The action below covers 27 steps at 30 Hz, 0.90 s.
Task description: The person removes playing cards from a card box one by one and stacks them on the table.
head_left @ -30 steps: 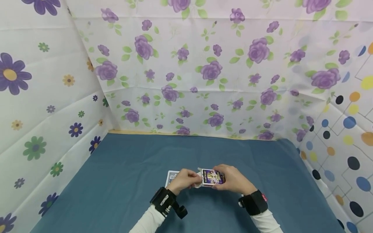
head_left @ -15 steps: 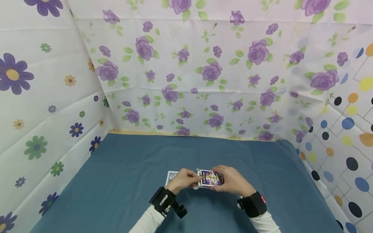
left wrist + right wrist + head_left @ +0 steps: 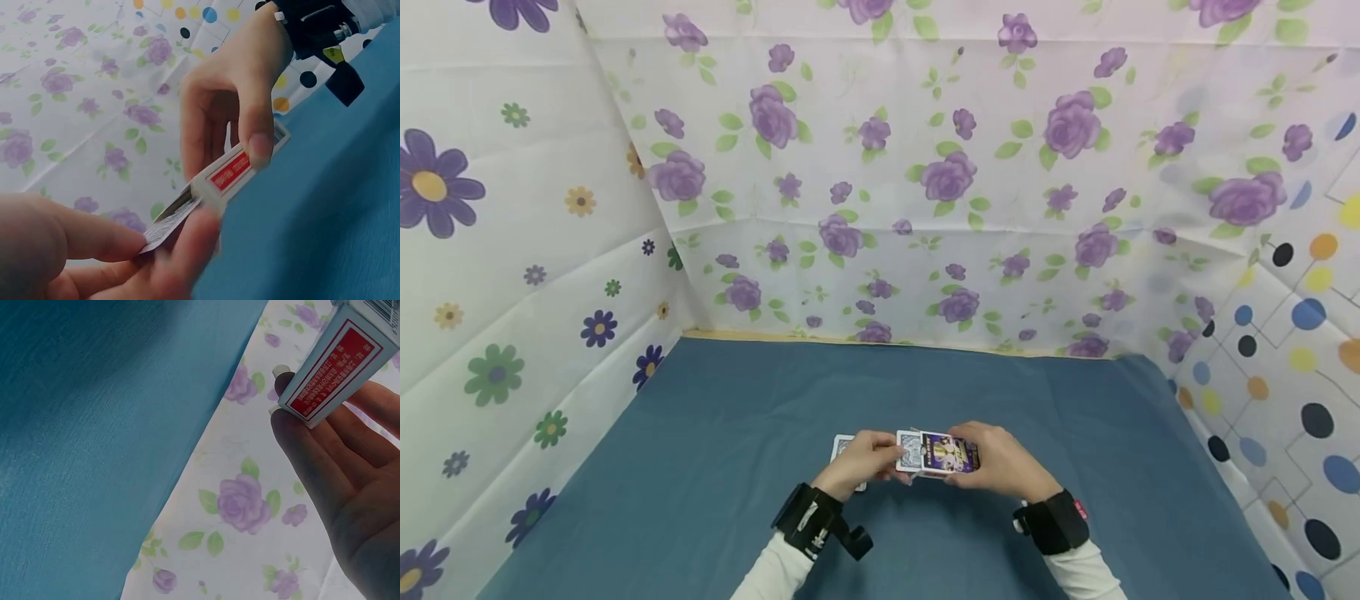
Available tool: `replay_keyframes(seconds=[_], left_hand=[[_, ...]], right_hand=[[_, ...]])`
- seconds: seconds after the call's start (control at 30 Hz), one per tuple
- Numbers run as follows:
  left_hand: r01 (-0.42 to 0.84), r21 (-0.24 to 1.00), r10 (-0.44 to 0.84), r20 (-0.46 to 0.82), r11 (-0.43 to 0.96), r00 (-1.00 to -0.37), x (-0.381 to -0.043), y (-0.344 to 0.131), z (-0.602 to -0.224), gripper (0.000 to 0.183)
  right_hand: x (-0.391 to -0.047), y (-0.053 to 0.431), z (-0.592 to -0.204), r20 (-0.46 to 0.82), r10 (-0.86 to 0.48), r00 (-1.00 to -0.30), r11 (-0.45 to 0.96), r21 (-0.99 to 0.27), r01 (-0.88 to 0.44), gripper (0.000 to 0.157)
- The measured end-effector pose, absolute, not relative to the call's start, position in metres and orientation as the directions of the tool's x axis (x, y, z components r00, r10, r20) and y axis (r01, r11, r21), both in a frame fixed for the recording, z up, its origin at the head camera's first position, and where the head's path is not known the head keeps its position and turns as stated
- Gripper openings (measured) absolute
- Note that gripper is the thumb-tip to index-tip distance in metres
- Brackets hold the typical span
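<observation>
My right hand (image 3: pixel 1006 462) grips a purple-fronted playing card box (image 3: pixel 950 453) above the table, thumb on one narrow side and fingers on the other. Patterned playing cards (image 3: pixel 911 451) stick partway out of the box's left end. Their outer edge is pinched between the thumb and fingers of my left hand (image 3: pixel 863 460). In the left wrist view the cards (image 3: pixel 167 230) slope out of the box mouth. The right wrist view shows the box's red printed side (image 3: pixel 334 372). Another patterned card or stack (image 3: pixel 841 447) lies on the table, mostly covered by my left hand.
A blue cloth (image 3: pixel 737 433) covers the table. Flowered sheets (image 3: pixel 880 167) hang behind and at the left, and a dotted sheet (image 3: pixel 1285 400) at the right. A black camera strap (image 3: pixel 808 521) is around the left wrist, another strap (image 3: pixel 1051 522) around the right.
The cards have come partway out of the box as my left hand moved slightly left. My right hand keeps the box in nearly the same spot.
</observation>
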<state>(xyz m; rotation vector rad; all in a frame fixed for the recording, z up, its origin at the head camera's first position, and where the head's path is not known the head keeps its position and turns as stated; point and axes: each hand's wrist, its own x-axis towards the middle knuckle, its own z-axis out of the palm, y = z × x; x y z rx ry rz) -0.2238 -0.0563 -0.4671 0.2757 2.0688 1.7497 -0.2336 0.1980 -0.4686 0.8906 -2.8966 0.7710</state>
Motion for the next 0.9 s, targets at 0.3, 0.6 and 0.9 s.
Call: replay_keyframes(seconds=[0.3, 0.6, 0.9], left_hand=[[-0.159, 0.984, 0.351, -0.176, 0.077, -0.920, -0.225, -0.084, -0.471, 0.040], [-0.159, 0.986, 0.242, -0.167, 0.054, -0.956, -0.236, -0.132, -0.476, 0.044], [-0.211, 0.967, 0.046, -0.219, 0.142, -0.975, -0.258, -0.164, -0.491, 0.033]], right_hand=[[-0.235, 0.204, -0.470, 0.142, -0.489, -0.860, 0.748, -0.439, -0.498, 0.065], [-0.237, 0.206, -0.470, 0.139, -0.492, -0.859, 0.740, -0.453, -0.497, 0.065], [-0.236, 0.207, -0.474, 0.105, -0.486, -0.867, 0.740, -0.478, -0.473, 0.069]])
